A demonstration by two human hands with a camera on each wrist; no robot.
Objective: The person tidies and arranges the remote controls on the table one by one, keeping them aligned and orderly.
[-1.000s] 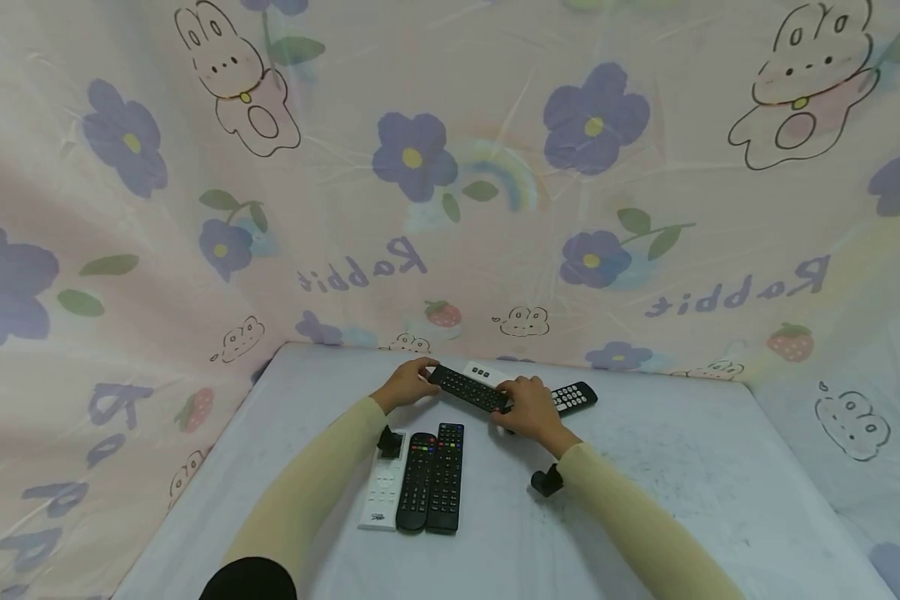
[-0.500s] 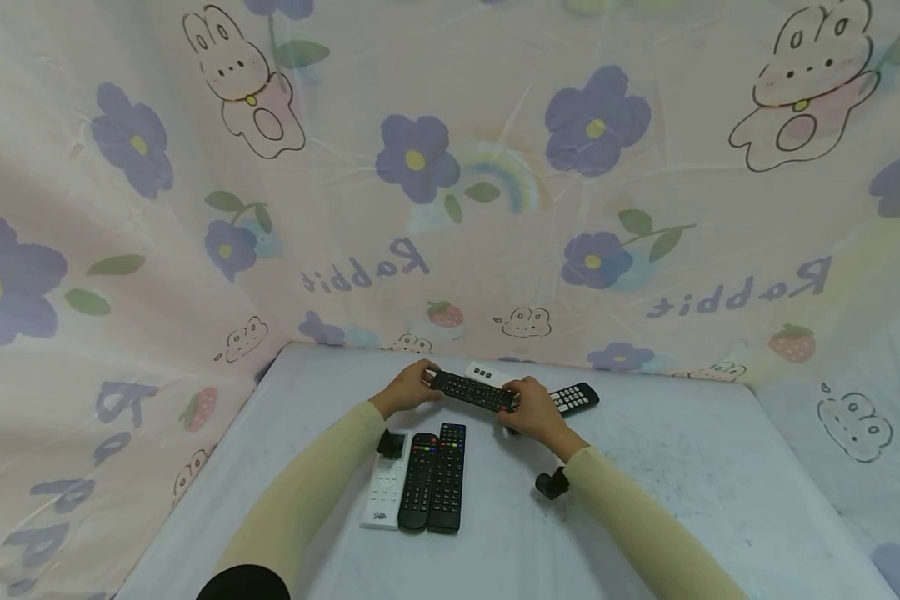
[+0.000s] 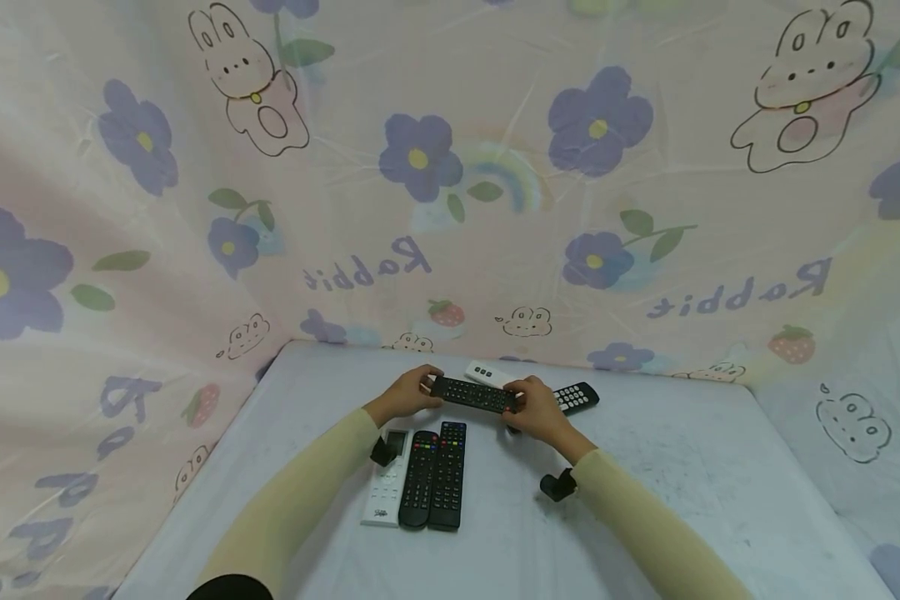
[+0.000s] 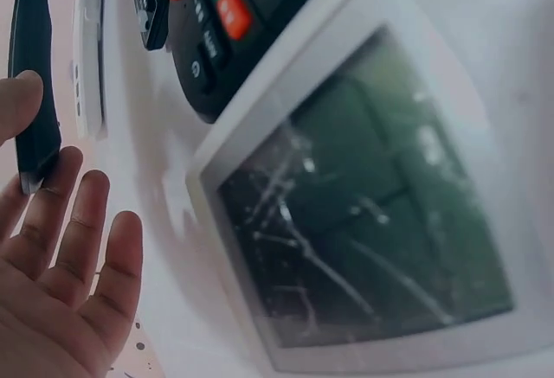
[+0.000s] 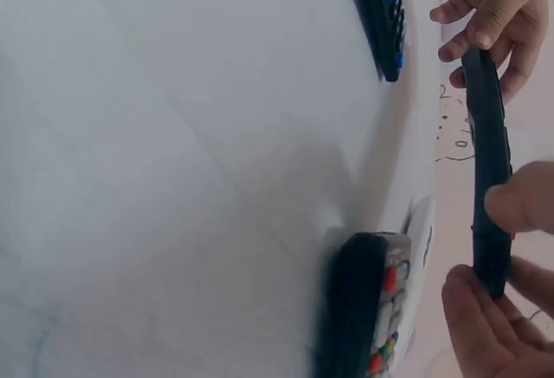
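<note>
A black remote control [image 3: 474,395] with rows of small buttons is held over the far part of the table, one hand at each end. My left hand [image 3: 411,392] pinches its left end between thumb and fingertips; in the left wrist view the other fingers of that hand [image 4: 74,265] spread away from the remote [image 4: 33,84]. My right hand [image 3: 538,410] grips the right end, thumb on one face. Seen edge-on in the right wrist view, the remote [image 5: 489,153] is raised off the table. Behind it lies a white remote [image 3: 487,372], partly covered.
A black remote with pale buttons [image 3: 576,398] lies right, partly behind the right hand. Nearer, side by side, lie a white remote with a screen [image 3: 384,500], a rounded black remote [image 3: 417,483] and a straight black remote [image 3: 448,479]. A patterned curtain [image 3: 495,250] stands behind the table [image 3: 667,483].
The held remote has turned to lie more nearly level and shifted slightly right. Its left end and my left hand have come down a little, and more of the white remote behind shows.
</note>
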